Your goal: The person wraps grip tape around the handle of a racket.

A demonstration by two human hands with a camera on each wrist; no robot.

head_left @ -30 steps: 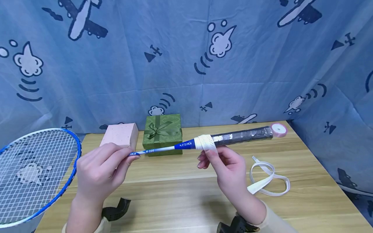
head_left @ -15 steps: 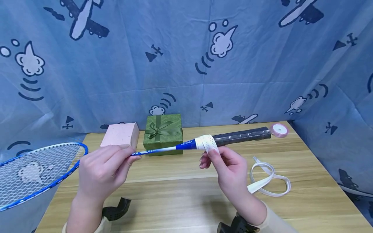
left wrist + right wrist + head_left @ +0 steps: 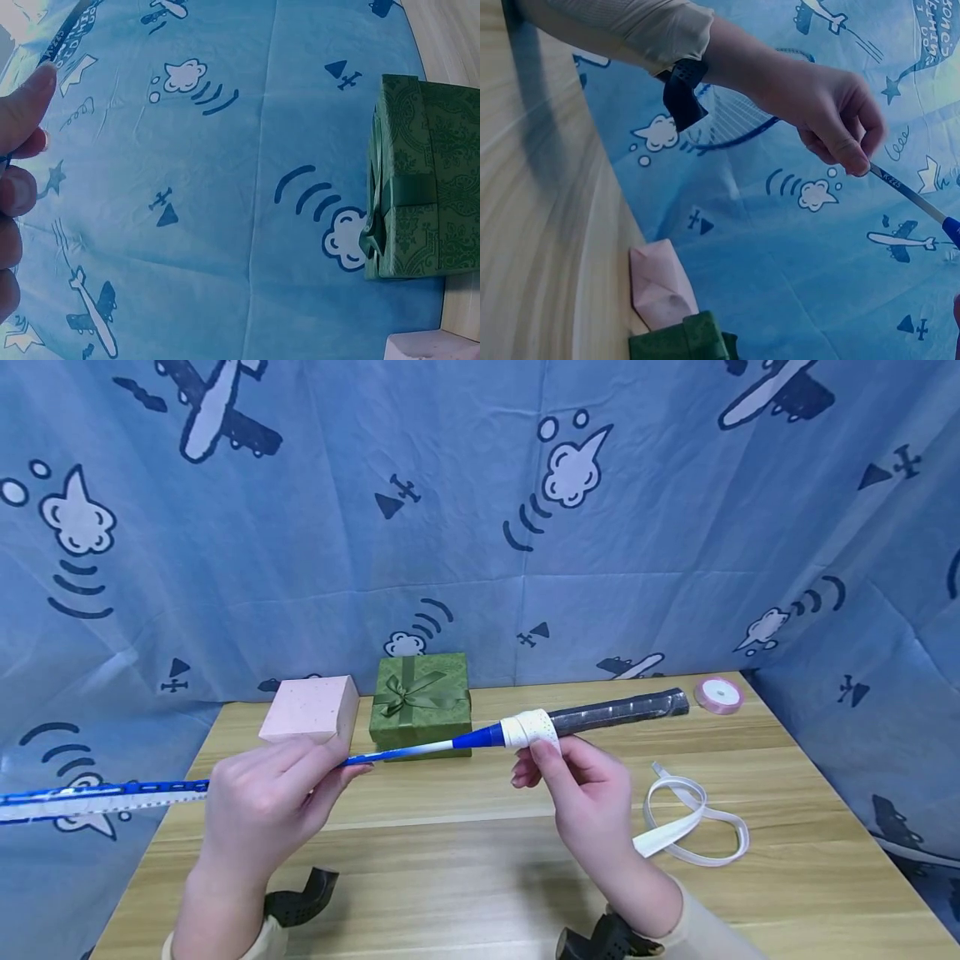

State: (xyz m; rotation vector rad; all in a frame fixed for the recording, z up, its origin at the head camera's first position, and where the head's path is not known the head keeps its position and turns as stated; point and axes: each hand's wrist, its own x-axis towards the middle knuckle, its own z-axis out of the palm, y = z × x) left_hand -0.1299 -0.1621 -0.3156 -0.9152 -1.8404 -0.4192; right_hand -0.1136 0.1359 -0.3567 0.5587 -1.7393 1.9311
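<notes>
A badminton racket is held level above the table, its blue and white shaft [image 3: 420,749] pinched by my left hand [image 3: 273,793]. The strung head [image 3: 105,800] is seen edge-on at the far left, and the dark handle [image 3: 622,712] points right. White perforated grip tape [image 3: 527,729] wraps the handle's upper end next to the blue cone. My right hand [image 3: 588,793] pinches that tape just below the handle, while its loose tail lies looped on the table to the right. In the right wrist view, the left hand [image 3: 825,112] holds the shaft between thumb and fingers.
On the wooden table [image 3: 450,868], a pink box [image 3: 311,706] and a green gift box [image 3: 420,702] with a bow stand at the back. A pink-edged roll [image 3: 718,694] lies near the back right corner. A blue patterned curtain [image 3: 465,527] hangs behind.
The racket has turned about its shaft, so its head has gone from showing its face to edge-on. Both hands stay nearly in place, still holding shaft and tape.
</notes>
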